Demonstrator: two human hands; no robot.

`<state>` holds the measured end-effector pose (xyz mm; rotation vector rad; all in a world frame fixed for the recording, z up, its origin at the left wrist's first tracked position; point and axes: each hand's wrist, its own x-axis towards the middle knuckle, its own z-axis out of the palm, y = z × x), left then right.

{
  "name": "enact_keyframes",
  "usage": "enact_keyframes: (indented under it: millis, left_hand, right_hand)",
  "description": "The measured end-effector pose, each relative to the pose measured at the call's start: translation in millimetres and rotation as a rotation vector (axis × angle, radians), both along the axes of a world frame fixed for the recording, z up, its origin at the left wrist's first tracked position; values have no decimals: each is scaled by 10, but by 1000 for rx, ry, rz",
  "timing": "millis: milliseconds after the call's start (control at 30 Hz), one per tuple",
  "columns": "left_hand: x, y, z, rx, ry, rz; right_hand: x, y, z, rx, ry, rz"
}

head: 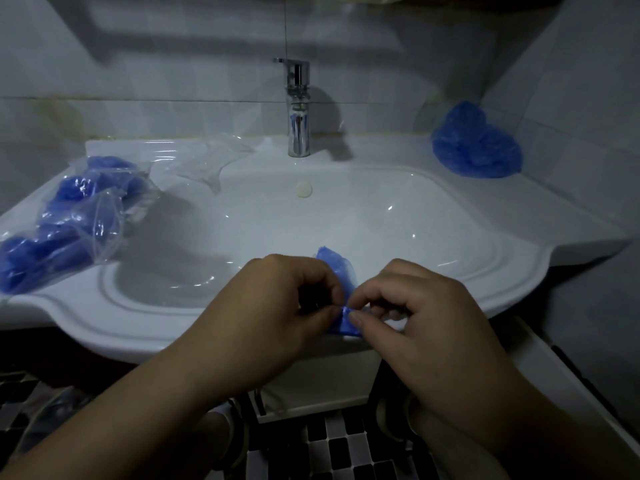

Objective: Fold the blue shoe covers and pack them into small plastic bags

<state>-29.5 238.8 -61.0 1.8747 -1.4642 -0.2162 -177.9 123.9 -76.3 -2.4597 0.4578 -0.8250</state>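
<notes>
Folding one blue shoe cover with both hands above the front rim of the sink.

The left hand and the right hand each pinch the near end of the cover with thumb and forefinger, so each grip is closed on it. The cover sits between the two grips, touching both. Its long axis runs away from the person toward the basin, and the far end stands free. I judge the next fold must follow this axis. The empty plastic bags lie well apart at the back left, nearer to the left hand.
</notes>
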Motion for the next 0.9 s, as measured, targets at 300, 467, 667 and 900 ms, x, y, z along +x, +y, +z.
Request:
enact_keyframes:
  millis: [300,467,667,900]
  left_hand:
    - [25,40,33,28,-114,-64]
    - [31,127,114,55,-10,-157]
    - [-22,33,77,36,43,23]
    - [-76,-10,38,71,-76,123]
  right_hand:
    - [-63,-62,60,-99,153,107]
    - [-97,-48,93,23,111,173]
    - [1,-19,41,41,55,29]
    - [-3,-13,36,-25,49,64]
